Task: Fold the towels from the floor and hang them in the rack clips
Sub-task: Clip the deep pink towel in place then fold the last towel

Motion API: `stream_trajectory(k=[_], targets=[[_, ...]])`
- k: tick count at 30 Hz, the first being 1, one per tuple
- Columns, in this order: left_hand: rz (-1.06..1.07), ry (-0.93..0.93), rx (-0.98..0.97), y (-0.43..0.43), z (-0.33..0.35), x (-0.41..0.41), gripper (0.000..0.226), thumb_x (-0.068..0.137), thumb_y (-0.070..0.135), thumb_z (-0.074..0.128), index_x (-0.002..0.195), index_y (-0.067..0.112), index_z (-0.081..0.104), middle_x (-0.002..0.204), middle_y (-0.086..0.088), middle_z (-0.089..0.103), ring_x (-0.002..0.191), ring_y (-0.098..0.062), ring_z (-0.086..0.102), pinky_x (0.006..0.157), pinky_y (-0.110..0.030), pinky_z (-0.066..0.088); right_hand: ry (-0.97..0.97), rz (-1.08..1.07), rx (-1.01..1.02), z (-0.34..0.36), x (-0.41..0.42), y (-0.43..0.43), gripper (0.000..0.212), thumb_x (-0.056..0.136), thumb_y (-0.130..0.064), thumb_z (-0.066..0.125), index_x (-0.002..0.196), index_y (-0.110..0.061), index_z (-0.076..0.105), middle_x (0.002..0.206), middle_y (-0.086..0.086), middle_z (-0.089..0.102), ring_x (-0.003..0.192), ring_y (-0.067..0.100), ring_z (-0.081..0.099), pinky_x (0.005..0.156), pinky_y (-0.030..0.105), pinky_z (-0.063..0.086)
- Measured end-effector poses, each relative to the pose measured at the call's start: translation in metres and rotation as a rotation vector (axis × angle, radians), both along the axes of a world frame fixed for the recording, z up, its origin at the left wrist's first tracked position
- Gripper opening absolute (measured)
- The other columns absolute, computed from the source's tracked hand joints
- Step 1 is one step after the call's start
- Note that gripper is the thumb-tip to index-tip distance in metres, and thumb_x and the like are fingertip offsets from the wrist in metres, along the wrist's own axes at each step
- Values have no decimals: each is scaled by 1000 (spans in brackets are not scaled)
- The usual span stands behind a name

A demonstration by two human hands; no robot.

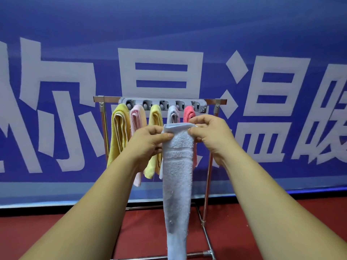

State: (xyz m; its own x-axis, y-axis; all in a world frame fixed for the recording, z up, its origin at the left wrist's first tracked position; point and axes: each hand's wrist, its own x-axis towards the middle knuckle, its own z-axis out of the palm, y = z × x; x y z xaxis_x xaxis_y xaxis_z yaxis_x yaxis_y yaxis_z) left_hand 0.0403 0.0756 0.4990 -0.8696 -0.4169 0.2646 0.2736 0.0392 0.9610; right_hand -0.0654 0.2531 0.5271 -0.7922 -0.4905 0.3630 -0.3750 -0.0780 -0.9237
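A long pale blue towel, folded into a narrow strip, hangs down in front of me. My left hand pinches its top left edge and my right hand pinches its top right edge. Behind it stands a metal rack with a grey clip bar along the top rail. Several folded towels hang from the clips: a yellow towel, a pink towel, a second yellow towel, a pale blue towel and a red towel. The rightmost clip holds nothing.
A blue banner with large white characters fills the wall behind the rack. The floor is dark red. The rack's base bars run along the floor below the held towel.
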Motion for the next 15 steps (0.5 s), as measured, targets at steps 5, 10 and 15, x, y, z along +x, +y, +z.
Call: stream_trajectory(k=[5,10,15], targets=[[-55,-6,106,2,-10,0,34,81,22,86,110,7,77,110,-13,79,93,-31,66,96,-48,52,-65,49,-69,5,9,0,26,86,7,73,107,-8,74,92,12,74,82,18,72,65,26,59],[-133,-68,93,3,-23,2,44,82,16,83,124,7,75,124,-14,77,112,-35,70,114,-57,45,-55,54,-75,17,13,3,24,86,7,73,107,-5,73,95,13,76,73,11,72,64,25,59],[-186,-98,107,2,-35,1,50,84,17,80,127,-4,68,124,-23,75,106,-33,73,103,-48,55,-29,-3,-1,21,2,9,22,87,2,79,108,1,74,106,23,77,75,20,70,65,30,60]])
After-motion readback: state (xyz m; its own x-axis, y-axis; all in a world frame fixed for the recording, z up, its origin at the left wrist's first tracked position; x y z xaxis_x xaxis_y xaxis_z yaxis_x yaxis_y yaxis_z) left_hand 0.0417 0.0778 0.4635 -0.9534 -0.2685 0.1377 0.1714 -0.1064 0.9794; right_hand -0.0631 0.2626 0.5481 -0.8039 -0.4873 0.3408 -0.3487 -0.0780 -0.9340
